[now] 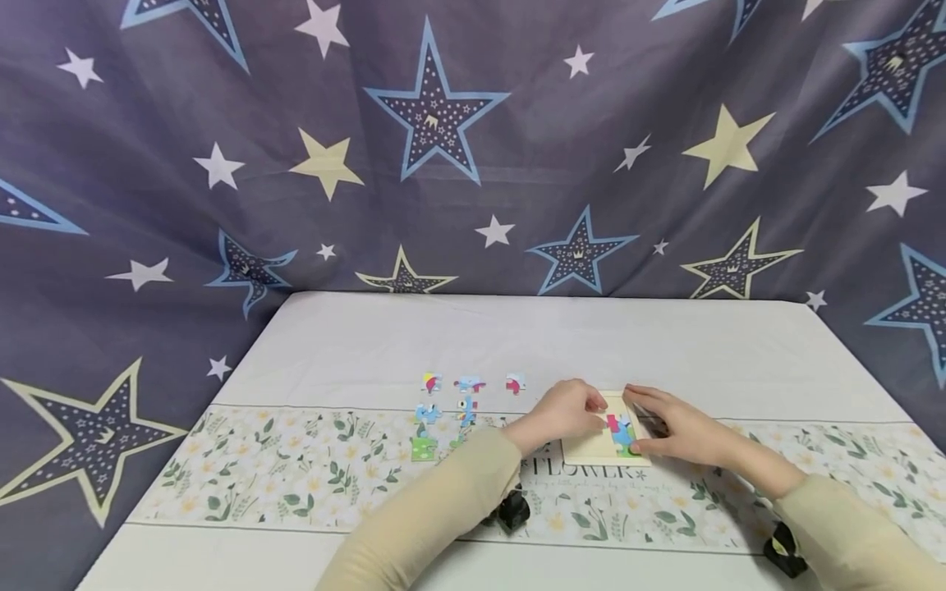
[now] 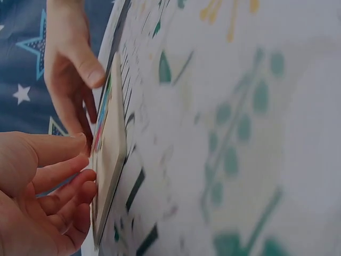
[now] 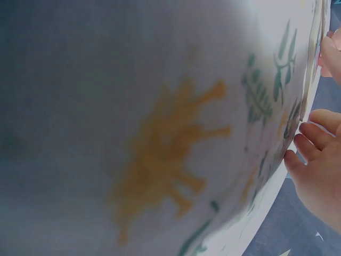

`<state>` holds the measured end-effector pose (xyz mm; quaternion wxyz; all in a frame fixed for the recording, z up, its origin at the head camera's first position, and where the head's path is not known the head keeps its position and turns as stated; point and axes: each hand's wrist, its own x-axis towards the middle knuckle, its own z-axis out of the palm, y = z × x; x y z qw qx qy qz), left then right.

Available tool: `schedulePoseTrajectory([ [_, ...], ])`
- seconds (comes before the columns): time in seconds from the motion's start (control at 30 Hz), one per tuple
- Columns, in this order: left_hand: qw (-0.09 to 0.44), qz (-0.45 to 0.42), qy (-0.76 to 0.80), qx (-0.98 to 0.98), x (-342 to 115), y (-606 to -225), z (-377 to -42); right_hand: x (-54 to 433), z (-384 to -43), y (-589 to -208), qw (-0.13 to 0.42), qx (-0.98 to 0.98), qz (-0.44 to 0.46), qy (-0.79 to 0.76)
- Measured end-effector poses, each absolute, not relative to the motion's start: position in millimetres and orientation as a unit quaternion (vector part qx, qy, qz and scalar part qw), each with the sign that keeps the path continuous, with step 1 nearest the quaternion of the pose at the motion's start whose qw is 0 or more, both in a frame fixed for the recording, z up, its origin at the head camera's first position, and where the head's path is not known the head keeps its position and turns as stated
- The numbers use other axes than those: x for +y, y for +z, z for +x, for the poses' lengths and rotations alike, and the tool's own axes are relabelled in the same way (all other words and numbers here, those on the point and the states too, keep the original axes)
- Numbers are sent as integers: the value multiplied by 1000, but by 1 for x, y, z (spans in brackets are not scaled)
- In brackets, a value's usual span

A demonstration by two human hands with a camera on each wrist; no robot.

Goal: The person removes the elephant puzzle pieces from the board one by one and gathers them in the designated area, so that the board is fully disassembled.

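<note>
A shallow wooden puzzle tray [image 1: 591, 444] lies on the table, with red, blue and green puzzle pieces [image 1: 622, 433] along its right part. My left hand [image 1: 565, 410] is over the tray's left side, fingertips close to the red patch. In the left wrist view that hand [image 2: 48, 186] has loosely bent fingers at the tray's edge [image 2: 112, 160]; no piece shows between them. My right hand [image 1: 680, 427] rests at the tray's right edge, thumb near the lower corner and fingers near the upper one. The right wrist view shows its fingers [image 3: 314, 133] spread beside the edge.
Several loose puzzle pieces [image 1: 470, 384] lie in rows left of the tray; my left sleeve [image 1: 443, 501] partly covers the lowest row. A floral runner [image 1: 296, 468] crosses the white table [image 1: 355, 336]. Behind it hangs a star-patterned curtain [image 1: 517, 180].
</note>
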<state>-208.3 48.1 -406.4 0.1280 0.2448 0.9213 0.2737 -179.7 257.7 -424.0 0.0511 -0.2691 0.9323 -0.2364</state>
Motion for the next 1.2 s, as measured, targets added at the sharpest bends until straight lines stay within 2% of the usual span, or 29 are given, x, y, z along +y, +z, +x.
schedulePoseTrajectory([
  [0.6,120,272,249,922,56,-409,-202,256,-180,-418,70,934,-265,-228],
  [1.2,102,258,268,922,62,-414,-207,255,-184,-416,79,935,-267,-219],
])
